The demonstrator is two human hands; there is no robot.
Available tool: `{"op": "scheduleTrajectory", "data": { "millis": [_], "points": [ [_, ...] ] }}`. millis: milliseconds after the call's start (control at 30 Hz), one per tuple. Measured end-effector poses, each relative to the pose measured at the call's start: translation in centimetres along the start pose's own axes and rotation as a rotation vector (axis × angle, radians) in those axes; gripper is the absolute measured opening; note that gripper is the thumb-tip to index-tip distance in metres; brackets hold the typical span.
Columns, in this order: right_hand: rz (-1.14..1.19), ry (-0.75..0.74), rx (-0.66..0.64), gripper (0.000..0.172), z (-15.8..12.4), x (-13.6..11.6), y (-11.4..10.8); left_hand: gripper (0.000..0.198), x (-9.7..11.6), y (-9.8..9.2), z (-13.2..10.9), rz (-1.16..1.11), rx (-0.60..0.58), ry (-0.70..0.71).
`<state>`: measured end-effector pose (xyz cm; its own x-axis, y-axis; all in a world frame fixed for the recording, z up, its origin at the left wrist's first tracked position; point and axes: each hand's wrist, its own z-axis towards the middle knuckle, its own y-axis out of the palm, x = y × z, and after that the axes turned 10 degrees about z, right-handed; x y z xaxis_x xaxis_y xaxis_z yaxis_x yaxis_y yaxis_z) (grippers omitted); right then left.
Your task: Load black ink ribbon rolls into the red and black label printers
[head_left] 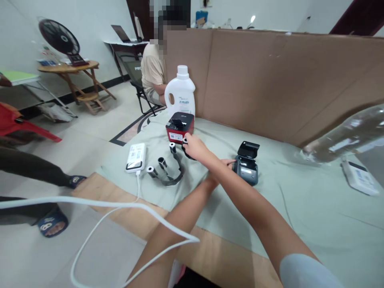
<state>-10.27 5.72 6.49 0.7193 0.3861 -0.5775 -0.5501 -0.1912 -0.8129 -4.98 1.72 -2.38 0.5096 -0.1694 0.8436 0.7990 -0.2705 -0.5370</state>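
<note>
Head view: right hand [195, 147] grips black roll [184, 149]; left hand [228, 161] touches open printer [247, 172], grip unclear

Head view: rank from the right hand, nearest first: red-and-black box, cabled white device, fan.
From the right hand:
1. Red-and-black box: just beyond it, slightly left
2. Cabled white device: further left
3. Fan: far left, across the room

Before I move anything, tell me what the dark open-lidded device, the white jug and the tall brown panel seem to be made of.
Dark device: probably hard plastic, by its rounded, moulded-looking shell; its sheen is hard to judge.
White jug: likely smooth, opaque plastic, given the formed-in handle.
Brown panel: apparently matte cardboard, showing a vertical fold line.
</note>
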Motion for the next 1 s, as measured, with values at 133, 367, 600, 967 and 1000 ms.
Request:
{"op": "scheduleTrajectory", "data": {
  "millis": [133, 367, 600, 967, 1000],
  "points": [
    [-0.13, 0.114, -0.123, 0.033, 0.9, 0.0, 2.9, 0.044, -0.2, 0.1, 0.5, 0.084, -0.019, 0.034],
    [-0.168, 0.006, -0.014, 0.037, -0.2, -2.7, 0.6, 0.043, -0.1, -0.2, 0.1, 0.074, 0.001, 0.064],
    [-0.2, -0.458, -0.228, 0.033, -2.2, -8.8, 5.8, 0.041, 0.0, 0.0, -0.6, 0.195, 0.085, 0.03],
    [1.168, -0.095, -0.193, 0.025, -3.4, -4.3, 2.9, 0.04, -0.3, -0.1, -0.4, 0.158, 0.062, 0.041],
    [1.294, -0.031, -0.173, 0.028, -4.1, -3.5, 1.7, 0.038, -0.3, -0.2, -0.3, 0.133, 0.052, 0.056]
  ]
}}
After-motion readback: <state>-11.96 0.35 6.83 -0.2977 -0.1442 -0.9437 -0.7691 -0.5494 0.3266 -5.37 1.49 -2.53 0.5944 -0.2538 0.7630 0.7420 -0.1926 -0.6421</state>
